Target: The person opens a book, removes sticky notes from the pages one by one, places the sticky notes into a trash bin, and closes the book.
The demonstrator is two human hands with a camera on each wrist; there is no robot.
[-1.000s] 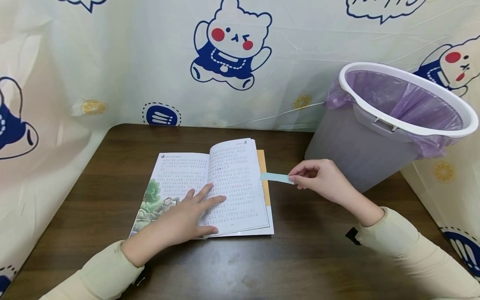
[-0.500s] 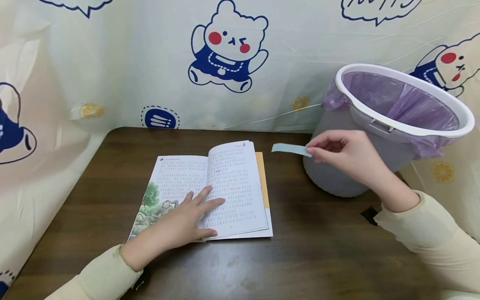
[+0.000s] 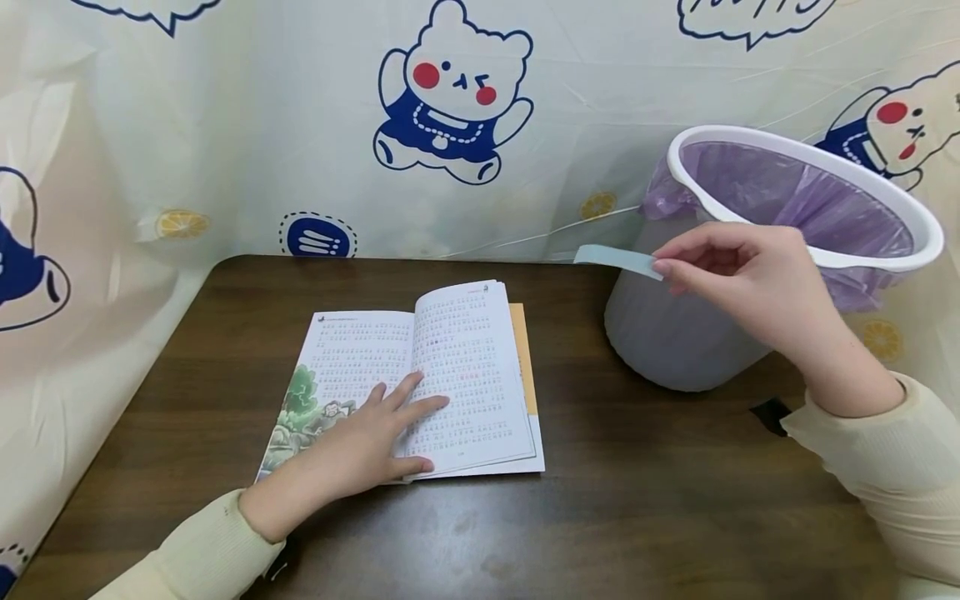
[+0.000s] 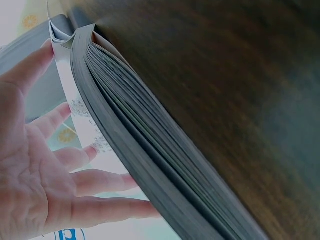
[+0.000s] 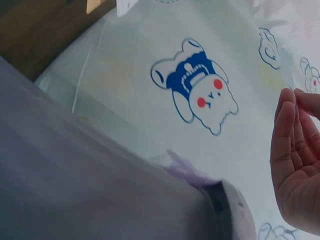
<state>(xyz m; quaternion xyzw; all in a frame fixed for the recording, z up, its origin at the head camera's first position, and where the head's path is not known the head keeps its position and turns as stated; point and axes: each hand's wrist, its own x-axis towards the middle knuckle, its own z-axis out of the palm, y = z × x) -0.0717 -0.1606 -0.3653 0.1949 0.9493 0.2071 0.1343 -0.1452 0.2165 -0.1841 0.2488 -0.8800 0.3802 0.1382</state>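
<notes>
An open book (image 3: 468,358) with printed pages and a green tree picture lies on the table. My left hand (image 3: 363,446) rests across its middle, fingers spread over the inner fold and the right page. In the left wrist view, the book's page edges (image 4: 135,140) run beneath the spread fingers. My right hand (image 3: 765,287) pinches one end of a narrow pale blue paper strip (image 3: 615,258) between thumb and fingertips. The strip points left, in front of the grey bin (image 3: 675,333). In the right wrist view, the pinching hand (image 5: 300,165) hides most of the strip.
At the back right stands the bin, with a white rim (image 3: 930,237) and a purple liner (image 3: 840,200) in it. A cartoon-printed curtain (image 3: 315,117) hangs behind the brown table (image 3: 600,500). Orange paper (image 3: 522,358) shows beside the book's right page.
My right hand has carried the paper strip from the book's right edge up and to the right, in front of the bin. The left hand has stayed on the book.
</notes>
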